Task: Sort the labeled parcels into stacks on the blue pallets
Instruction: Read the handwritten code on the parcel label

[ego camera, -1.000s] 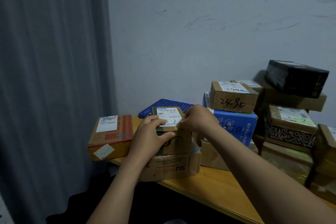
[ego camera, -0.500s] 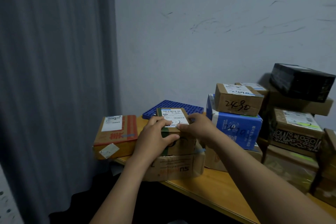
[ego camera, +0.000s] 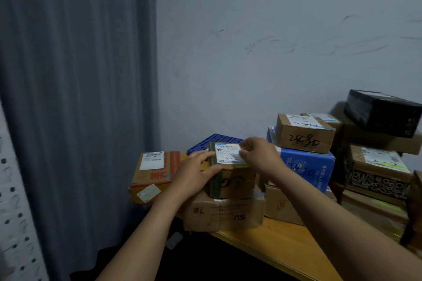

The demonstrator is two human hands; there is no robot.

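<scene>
The small parcel [ego camera: 230, 181], a brown box with a dark green band down its left front, sits on top of a wider cardboard box [ego camera: 225, 214], which rests at the edge of the wooden worktop [ego camera: 285, 243]. A white label [ego camera: 228, 155] lies flat on the small parcel's top.

The left hand [ego camera: 194, 178] grips the small parcel at its left side. Its fingers [ego camera: 205, 155] are stretched over the top left edge, touching the label's margin, and the thumb is pressed along the upper front edge. The right hand [ego camera: 261, 156] is at the small parcel's top right. Its fingers [ego camera: 245, 154] are curled, with the tips at the label's right edge. Motion blur there hides whether they pinch the label or only touch it.

Just behind the small parcel a corner of a blue pallet [ego camera: 214, 141] shows. Just left of the small parcel lies an orange-striped parcel [ego camera: 155, 173] with a white label on top. To the right of the small parcel stands a blue box [ego camera: 308, 171] carrying a brown box [ego camera: 303, 137] with black handwritten numbers. Farther right are more stacked cartons, topped by a black-wrapped parcel [ego camera: 383, 112]. A grey curtain [ego camera: 75, 98] hangs well left of the small parcel.
</scene>
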